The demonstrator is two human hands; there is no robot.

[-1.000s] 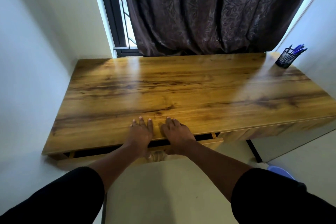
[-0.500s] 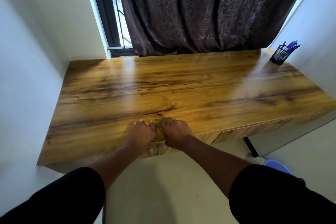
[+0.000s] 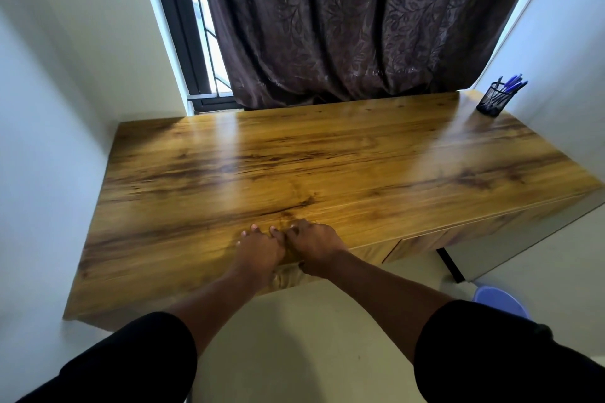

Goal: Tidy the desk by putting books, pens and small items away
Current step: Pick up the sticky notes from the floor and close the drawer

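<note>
- While both hands lie side by side at the near edge of the wooden counter [image 3: 327, 157], neither holds any object.
- The left hand [image 3: 260, 250] lies palm down on the counter top, its fingers [image 3: 253, 229] loosely bent with the tips on the wood.
- The right hand [image 3: 314, 245] sits just beside it, touching it at the knuckles, fingers [image 3: 296, 227] curled over and pressed onto the top.
- Both wrists hang over the front edge; below them a closed drawer front [image 3: 288, 278] sits flush under the counter.
- Whether the thumbs reach under the edge cannot be told, since the hands hide them.
- Black sleeves [image 3: 131, 360] cover both upper arms at the bottom of the view.
- At the far right corner of the counter stands a black mesh pen holder [image 3: 491, 101], upright, close to the right wall.
- Blue pens [image 3: 512, 83] stand in the holder, leaning to the right, well apart from the hands.
- A dark patterned curtain [image 3: 360, 26] hangs behind the counter, its hem touching the far edge.
- To the left of the curtain a strip of window with a dark frame [image 3: 178, 26] shows.
- A blue tub [image 3: 497, 299] sits on the floor under the right end of the counter, partly hidden by the right sleeve.
</note>
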